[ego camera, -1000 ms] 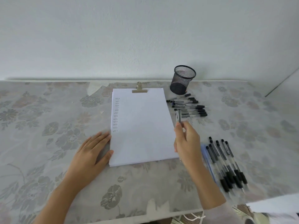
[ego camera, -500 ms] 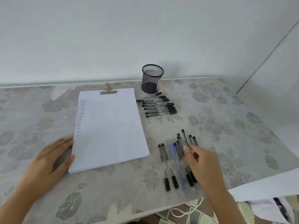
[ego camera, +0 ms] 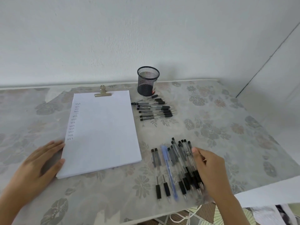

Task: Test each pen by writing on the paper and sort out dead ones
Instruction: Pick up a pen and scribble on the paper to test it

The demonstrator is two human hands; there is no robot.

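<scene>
A: What is on the table?

B: A glossy grey cloth with a woven flower pattern (ego camera: 230, 127) covers it. On the cloth lies a thick white stack of paper (ego camera: 103, 133), held at its far edge by a brass bulldog clip (ego camera: 103, 93). A column of small handwritten marks (ego camera: 72, 122) runs down the sheet's left side.

A: And the pens?

B: There are two groups, both right of the paper. A tidy row of clear-barrelled pens with black rubber grips (ego camera: 154, 109) lies just in front of a round black wire-mesh cup (ego camera: 147, 82), which stands upright by the wall. Nearer the person is a loose heap of similar clear and black pens (ego camera: 180, 166), with one pale blue pen (ego camera: 168, 171) along its left side. Two more clear pens (ego camera: 156, 157) lie just left of the blue one.

A: Where are the hands?

B: The left hand (ego camera: 37, 168) lies flat on the cloth, fingers straight, with fingertips and thumb touching the stack's near left edge. The right hand (ego camera: 209, 169) rests on the right side of the heap, fingers bent down onto the barrels. It is blurred, so I cannot tell whether it actually grips a pen.
</scene>
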